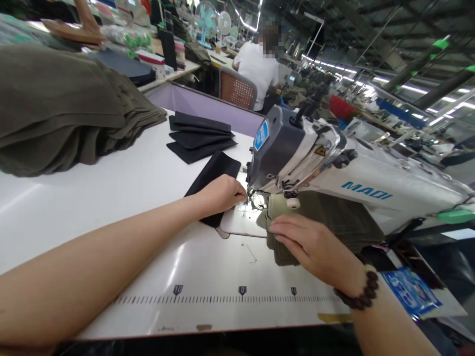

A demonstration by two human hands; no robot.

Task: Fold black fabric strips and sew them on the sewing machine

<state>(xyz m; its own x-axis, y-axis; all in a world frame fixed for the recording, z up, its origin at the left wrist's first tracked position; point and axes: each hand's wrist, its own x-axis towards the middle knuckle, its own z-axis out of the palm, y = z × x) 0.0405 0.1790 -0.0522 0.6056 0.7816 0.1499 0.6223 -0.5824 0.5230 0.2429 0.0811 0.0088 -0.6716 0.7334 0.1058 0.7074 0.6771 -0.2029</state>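
Note:
My left hand (222,195) is closed in a pinch beside the needle area of the sewing machine (293,143); whatever its fingertips hold is too small to make out. Beneath that hand lies a black fabric piece (218,173), partly on the metal needle plate (243,222). On the right, my right hand (311,242) has its fingers together, closed on the left edge of an olive fabric piece (282,252). This piece lies at a stack of olive fabric (345,217) under the machine arm. A beaded bracelet (361,294) circles the right wrist.
Folded black pieces (200,136) lie behind the needle area. A tall pile of olive-brown fabric (67,109) covers the table's left rear. A printed ruler (208,299) runs along the front edge. A blue packet (411,291) lies at right. Beyond, a person in white (256,69) sits.

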